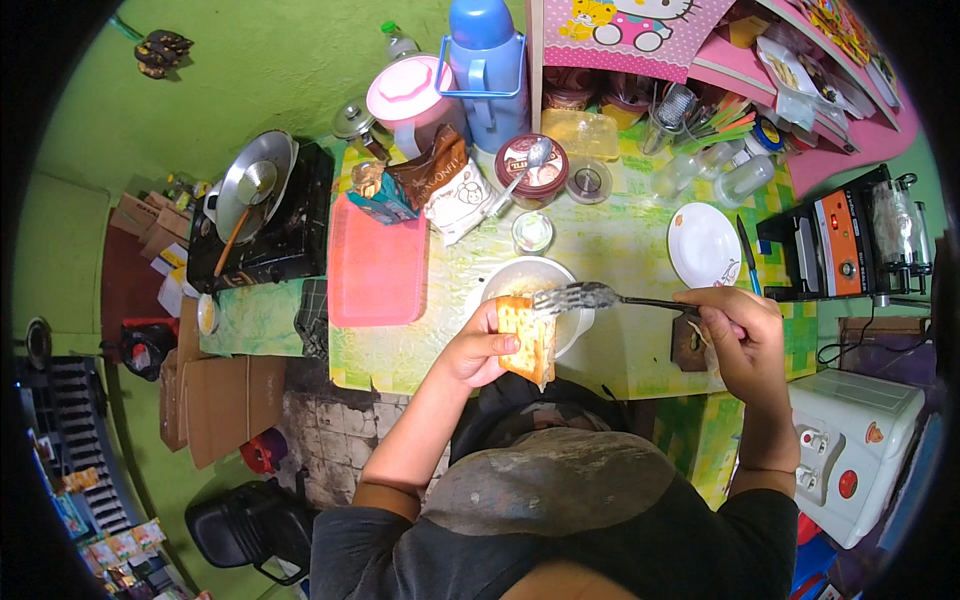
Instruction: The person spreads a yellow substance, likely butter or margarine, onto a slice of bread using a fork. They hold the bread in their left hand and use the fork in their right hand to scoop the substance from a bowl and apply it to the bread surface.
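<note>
My left hand [480, 343] grips a golden-brown, rectangular slice of bread or pastry [527, 341] with dimpled browning. Pale, soft stuff shows along its lower right edge. In my right hand [739, 337] is a fork [585, 296] with a dark handle, its tines smeared with a whitish paste. The tines reach the top edge of the slice; whether they touch it I cannot tell. Behind and below the slice sits a white bowl [576, 330] with some pale residue, partly hidden by it. A small lidded cup [532, 232] stands just beyond the bowl.
A pink lidded container [377, 262], a brown-and-white flour bag [457, 191] and a round tub [531, 171] with a spoon [525, 172] lie ahead. At right are a white plate [703, 245], a knife [748, 255] and a cup sealer [844, 240]. A wok [251, 187] rests on the left stove [300, 217].
</note>
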A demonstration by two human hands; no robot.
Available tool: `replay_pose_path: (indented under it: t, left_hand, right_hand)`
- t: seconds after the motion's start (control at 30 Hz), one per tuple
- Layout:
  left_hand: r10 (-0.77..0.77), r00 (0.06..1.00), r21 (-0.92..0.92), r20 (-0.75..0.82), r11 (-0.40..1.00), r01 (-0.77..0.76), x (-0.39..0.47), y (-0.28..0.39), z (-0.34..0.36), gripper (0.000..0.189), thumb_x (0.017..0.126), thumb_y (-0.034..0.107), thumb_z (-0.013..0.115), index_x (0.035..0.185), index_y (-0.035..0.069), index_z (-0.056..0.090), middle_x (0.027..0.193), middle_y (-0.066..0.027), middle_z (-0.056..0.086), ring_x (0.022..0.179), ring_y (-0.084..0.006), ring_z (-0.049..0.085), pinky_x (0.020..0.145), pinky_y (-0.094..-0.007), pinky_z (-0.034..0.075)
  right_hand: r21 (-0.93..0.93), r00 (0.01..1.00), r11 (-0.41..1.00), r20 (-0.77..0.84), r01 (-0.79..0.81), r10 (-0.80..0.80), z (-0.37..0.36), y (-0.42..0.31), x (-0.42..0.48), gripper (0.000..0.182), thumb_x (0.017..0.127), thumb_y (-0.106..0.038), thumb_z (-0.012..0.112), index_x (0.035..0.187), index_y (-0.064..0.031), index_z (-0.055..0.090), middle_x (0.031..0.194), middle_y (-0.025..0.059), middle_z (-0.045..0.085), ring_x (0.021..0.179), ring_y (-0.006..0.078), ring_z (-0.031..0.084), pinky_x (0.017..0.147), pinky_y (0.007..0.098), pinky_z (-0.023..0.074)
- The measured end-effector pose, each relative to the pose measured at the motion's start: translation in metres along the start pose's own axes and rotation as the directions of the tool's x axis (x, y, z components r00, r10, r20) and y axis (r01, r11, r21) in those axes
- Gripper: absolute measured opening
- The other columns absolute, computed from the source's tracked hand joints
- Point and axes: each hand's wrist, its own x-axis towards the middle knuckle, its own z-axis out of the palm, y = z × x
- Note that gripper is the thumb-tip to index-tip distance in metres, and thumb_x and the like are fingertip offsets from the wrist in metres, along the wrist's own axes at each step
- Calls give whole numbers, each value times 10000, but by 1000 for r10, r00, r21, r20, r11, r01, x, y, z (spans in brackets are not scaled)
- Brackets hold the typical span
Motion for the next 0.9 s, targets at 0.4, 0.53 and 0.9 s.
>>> replay_pose_path:
  t: [0.4,0.53,0.9]
  left_hand:
    - [34,997,33,-68,999,-32,4,3,7,517,630,64,707,1074,-42,465,904,-133,584,769,-200,592,688,-307,493]
    - [352,908,372,-226,893,-253,9,0,20,326,652,-14,698,919,-4,511,892,-79,594,809,-134,587,738,-280,482]
    - [569,801,582,-188,721,-376,6,-7,24,304,636,-16,719,860,10,516,846,-71,593,768,-107,565,693,-243,458]
  right_hand:
    - [385,961,881,110,-275,252,-3,12,-2,187,851,-113,467,891,-8,617,524,-68,439,419,-1,332,388,166,234]
    - [486,913,779,127,-397,387,1,10,0,196,851,-148,480,899,-14,615,549,-69,447,436,-3,321,400,162,234]
    - [549,857,665,235,-506,458,21,10,-6,184,842,-130,488,901,-21,624,590,-72,424,499,7,305,450,168,227]
